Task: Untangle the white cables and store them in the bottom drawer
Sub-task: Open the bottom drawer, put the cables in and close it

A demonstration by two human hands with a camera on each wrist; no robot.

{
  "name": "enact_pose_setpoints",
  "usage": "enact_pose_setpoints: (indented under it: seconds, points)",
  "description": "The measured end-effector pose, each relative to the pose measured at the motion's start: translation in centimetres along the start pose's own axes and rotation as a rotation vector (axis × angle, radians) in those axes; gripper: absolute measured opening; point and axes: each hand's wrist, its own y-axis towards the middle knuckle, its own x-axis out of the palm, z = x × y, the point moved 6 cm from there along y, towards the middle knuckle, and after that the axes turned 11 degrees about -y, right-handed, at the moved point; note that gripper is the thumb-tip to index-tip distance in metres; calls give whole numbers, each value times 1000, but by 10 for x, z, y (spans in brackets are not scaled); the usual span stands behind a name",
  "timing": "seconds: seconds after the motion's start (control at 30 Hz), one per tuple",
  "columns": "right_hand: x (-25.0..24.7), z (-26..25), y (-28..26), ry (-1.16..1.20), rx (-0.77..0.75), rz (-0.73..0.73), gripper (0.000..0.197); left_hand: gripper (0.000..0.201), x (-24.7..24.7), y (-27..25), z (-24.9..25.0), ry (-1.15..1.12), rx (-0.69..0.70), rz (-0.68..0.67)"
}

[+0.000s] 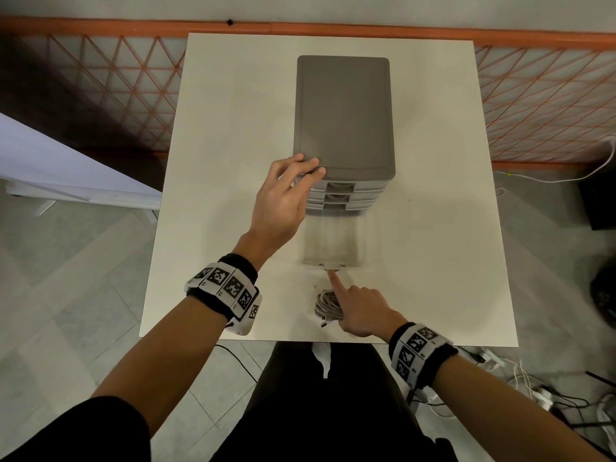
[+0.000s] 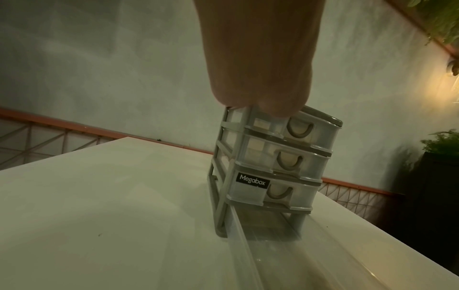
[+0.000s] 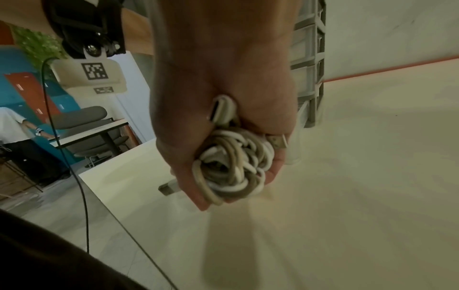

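Note:
A grey drawer tower (image 1: 343, 111) stands at the middle of the white table (image 1: 213, 161). Its clear bottom drawer (image 1: 333, 243) is pulled far out toward me and looks blurred. My left hand (image 1: 283, 195) rests on the tower's near-left top corner, fingertips (image 1: 311, 163) on the lid; the left wrist view shows the tower (image 2: 275, 162) from below the hand. My right hand (image 1: 360, 311) grips a bundle of coiled white cables (image 1: 328, 305), its index finger (image 1: 334, 281) stretched out to the drawer's front handle. Up close, the cables (image 3: 231, 166) fill the curled fingers, and USB plugs (image 3: 168, 188) stick out.
An orange lattice fence (image 1: 540, 101) runs behind the table. More cables and plugs (image 1: 533, 388) lie on the floor at the right, and a white board (image 1: 66, 168) leans at the left. A person sits at another table (image 3: 15, 133) in the background.

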Motion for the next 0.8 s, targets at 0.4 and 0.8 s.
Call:
enact_pose_setpoints:
  seconds: [0.4,0.8]
  points:
    - [-112,32,45,122,185,304,49,37,0,-7,5,-26,-35,-47]
    - [-101,37,104,60,118,334,27,46,54,-80,1,13,-158,-417]
